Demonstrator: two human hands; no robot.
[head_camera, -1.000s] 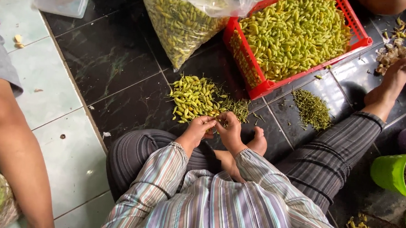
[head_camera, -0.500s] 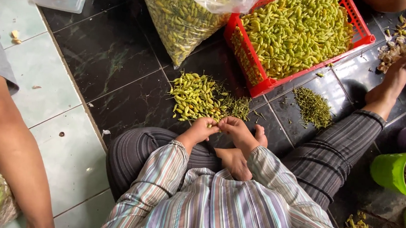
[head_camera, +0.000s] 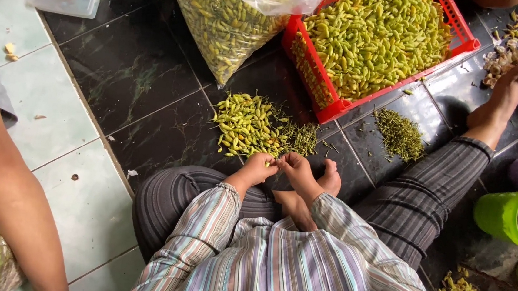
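hands [head_camera: 279, 165] a touch lower than before, fingertips together beside chili pile [head_camera: 245, 124]

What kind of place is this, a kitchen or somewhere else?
Probably a home's tiled floor used for sorting produce, not a kitchen counter: a red crate of green chillies, a loose chilli pile and pulled stems.
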